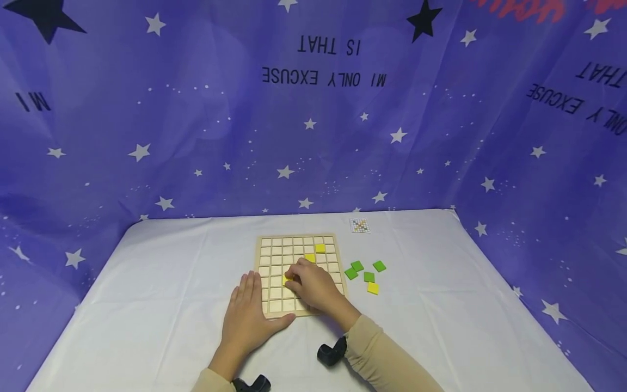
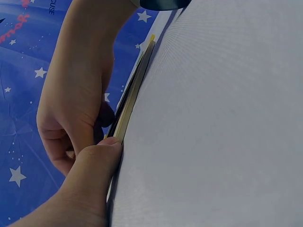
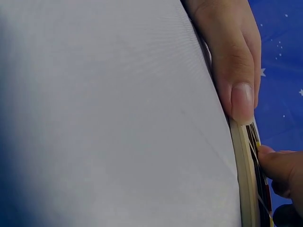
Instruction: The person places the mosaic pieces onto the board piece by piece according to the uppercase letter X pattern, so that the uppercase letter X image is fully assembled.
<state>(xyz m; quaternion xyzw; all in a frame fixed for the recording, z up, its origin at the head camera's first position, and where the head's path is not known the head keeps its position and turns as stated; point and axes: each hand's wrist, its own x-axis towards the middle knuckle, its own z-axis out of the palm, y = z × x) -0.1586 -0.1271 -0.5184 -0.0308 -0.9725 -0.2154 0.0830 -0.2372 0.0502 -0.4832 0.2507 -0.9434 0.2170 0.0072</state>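
A square wooden grid board lies on the white table. Along its left edge rests my left hand, fingers straight and thumb stretched to the board's front edge. The left wrist view shows that thumb touching the wooden rim. My right hand reaches over the board and pinches a yellow square tile at a cell left of the middle. Beyond its knuckles, two more yellow tiles, a nearer one and a farther one, sit in cells running diagonally. Part of the board's front right is hidden under this hand.
Right of the board lie several loose green tiles and a yellow tile. A small printed pattern card lies near the table's back edge. A purple star-printed cloth hangs behind and at the sides of the white tablecloth.
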